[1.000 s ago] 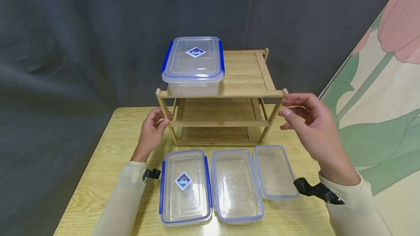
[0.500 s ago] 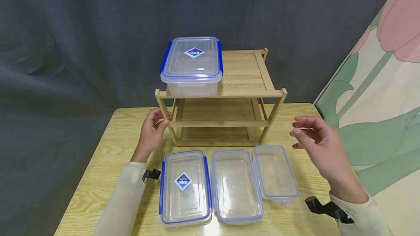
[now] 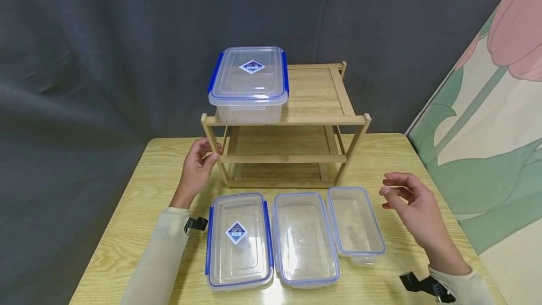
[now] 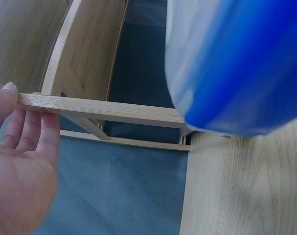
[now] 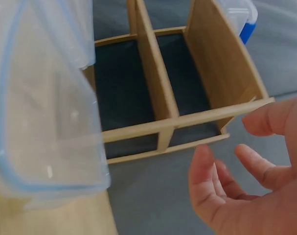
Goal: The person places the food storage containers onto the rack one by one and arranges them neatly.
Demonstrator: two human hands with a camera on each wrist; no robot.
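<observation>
A wooden three-tier rack stands at the back of the table. My left hand pinches its front left leg between thumb and fingers, as the left wrist view also shows around the wooden bar. To the right of the smallest container, my right hand hovers with loosely bent fingers and holds nothing. On the rack's top shelf, toward the left, sits a clear lidded food container with blue side clips.
In front of the rack lie a blue-clipped lidded container and a clear blue-rimmed container, beside the smallest one. The wood-grain table meets a dark curtain behind and a flower-patterned panel at right.
My right hand has left the rack's front right corner and moved down and to the right. My left hand has stayed on the left leg; the rack and containers look unmoved.
</observation>
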